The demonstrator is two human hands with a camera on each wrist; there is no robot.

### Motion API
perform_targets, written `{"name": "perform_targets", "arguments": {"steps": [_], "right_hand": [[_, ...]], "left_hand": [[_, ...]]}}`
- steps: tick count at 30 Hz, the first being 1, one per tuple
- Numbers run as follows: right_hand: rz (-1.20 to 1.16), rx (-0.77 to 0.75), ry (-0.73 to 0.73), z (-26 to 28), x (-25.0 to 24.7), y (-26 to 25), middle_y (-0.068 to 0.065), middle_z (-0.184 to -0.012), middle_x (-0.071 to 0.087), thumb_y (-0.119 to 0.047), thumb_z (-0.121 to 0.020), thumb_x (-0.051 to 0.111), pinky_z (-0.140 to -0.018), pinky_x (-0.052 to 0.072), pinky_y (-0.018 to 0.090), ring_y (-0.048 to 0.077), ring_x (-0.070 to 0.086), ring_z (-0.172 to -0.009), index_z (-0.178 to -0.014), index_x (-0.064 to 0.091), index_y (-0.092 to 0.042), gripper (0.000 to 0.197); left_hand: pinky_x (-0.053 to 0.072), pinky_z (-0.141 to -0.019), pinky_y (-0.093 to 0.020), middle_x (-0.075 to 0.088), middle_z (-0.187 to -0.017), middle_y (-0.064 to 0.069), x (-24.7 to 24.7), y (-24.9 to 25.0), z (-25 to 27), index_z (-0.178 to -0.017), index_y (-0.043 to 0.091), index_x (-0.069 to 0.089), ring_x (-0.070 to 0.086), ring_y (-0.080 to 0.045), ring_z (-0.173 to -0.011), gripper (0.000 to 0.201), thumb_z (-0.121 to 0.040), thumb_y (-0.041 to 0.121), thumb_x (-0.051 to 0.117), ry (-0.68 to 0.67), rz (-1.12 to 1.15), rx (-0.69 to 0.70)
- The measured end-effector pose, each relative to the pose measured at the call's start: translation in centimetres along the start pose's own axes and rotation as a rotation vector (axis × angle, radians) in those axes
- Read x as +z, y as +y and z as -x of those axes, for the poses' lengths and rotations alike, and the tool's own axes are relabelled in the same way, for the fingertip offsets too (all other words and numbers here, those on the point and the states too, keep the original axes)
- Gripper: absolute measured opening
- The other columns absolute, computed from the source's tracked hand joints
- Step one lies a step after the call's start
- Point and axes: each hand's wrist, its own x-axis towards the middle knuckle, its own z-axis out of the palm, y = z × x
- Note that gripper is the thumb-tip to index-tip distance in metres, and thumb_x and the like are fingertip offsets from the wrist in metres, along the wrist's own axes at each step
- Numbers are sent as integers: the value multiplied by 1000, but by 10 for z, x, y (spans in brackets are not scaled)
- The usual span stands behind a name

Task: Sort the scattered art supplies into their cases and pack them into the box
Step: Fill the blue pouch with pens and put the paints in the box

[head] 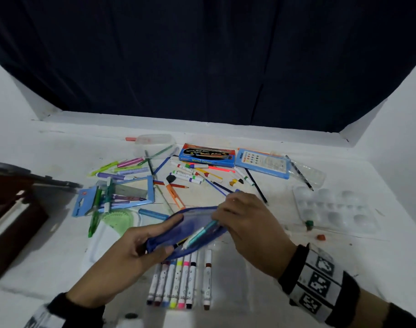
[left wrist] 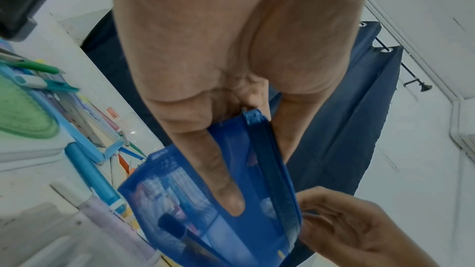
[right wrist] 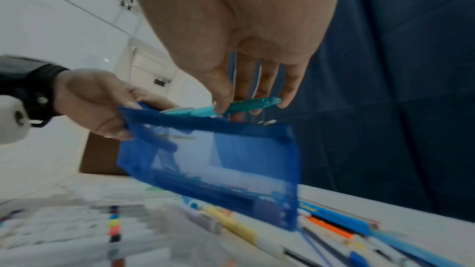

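Note:
I hold a blue mesh zip pouch (head: pixel 192 223) above the table's front, its zipper side open. My left hand (head: pixel 140 242) grips the pouch's left end, thumb on the outside and fingers underneath. My right hand (head: pixel 228 216) pinches a teal pen (head: pixel 202 233) whose front end lies inside the pouch mouth. In the right wrist view the teal pen (right wrist: pixel 246 105) sits between thumb and fingers just over the pouch (right wrist: pixel 218 159) rim. The left wrist view shows a finger pressed along the pouch (left wrist: pixel 180 200), with pens dimly visible through the mesh.
A row of white markers (head: pixel 178 282) lies below the pouch. Loose pens and pencils cover the middle. Behind are a water colour box (head: pixel 207 155), a blue paint box (head: pixel 262 163), a clear tub (head: pixel 155 143); a clear palette (head: pixel 332 209) right, a blue geometry case (head: pixel 117 195) and dark box (head: pixel 13 221) left.

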Motion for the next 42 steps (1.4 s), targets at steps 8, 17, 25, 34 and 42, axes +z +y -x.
{"name": "perform_targets", "arguments": {"steps": [8,17,25,34,42], "right_hand": [[-41,-146,-98,-34,15,-45,-12,-91,68,-9,-76,64,-71,42,31,18,54,-95,-95,65,-28,27],[-322,-239,-170,-53,56,-67,-2,-83,70,-7,-79,61,-58,43,27,16,62,-72,-89,70,-20,19],[-532,28,198,-93,44,-40,-6,-83,65,-9,-91,60,-69,52,34,11,60,-74,-89,68,-16,10],[-217,174,-390,-139,99,-13,1,-95,68,-22,-96,50,-75,52,33,15,60,-83,-95,69,-18,19],[150,165,-527,-170,118,-41,8,-103,61,-26,-92,61,-67,40,33,28,61,-94,-98,59,-14,14]], "left_hand": [[46,-103,-20,59,-136,20,-12,-11,24,-138,24,55,52,2,-129,53,-93,-2,60,67,117,-34],[50,-92,-18,63,-133,14,-44,-36,47,-136,23,58,55,-3,-128,52,-90,-2,61,172,154,-61],[54,-97,-40,63,-136,3,-94,-54,66,-126,27,69,57,-15,-129,44,-83,22,75,262,300,-59],[59,-87,-35,69,-127,-4,-143,-68,65,-119,18,73,65,-22,-119,59,-65,38,89,458,322,5],[57,-89,-35,71,-122,1,-158,-65,56,-125,15,68,67,-17,-115,42,-88,-2,57,456,281,28]]}}
